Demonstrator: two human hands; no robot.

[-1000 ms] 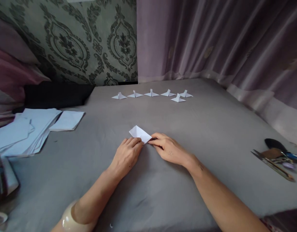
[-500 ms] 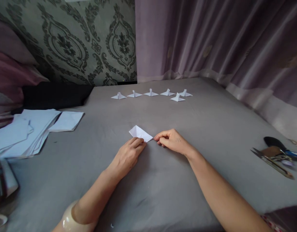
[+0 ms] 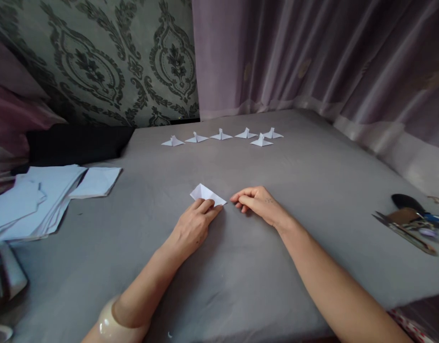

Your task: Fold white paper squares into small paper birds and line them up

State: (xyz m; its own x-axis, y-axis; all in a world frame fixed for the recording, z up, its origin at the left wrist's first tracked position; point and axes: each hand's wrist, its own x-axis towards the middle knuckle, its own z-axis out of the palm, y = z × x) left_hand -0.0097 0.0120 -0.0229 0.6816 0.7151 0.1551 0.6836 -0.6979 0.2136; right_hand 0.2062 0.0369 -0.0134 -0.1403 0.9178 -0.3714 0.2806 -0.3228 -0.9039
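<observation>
Six paper figures stood beyond one folded sheet. My left grip held it down; whether my right grip, just beside it, was closed, I could not tell.

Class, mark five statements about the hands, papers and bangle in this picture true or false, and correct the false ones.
1. The left hand touches the folded paper. True.
2. Both hands touch the folded paper. False: the right hand is apart from it.
3. Six small paper figures sit beyond the hands. True.
4. The bangle circles the right forearm. False: it circles the left forearm.
5. Paper sheets lie at the picture's left. True.
</observation>
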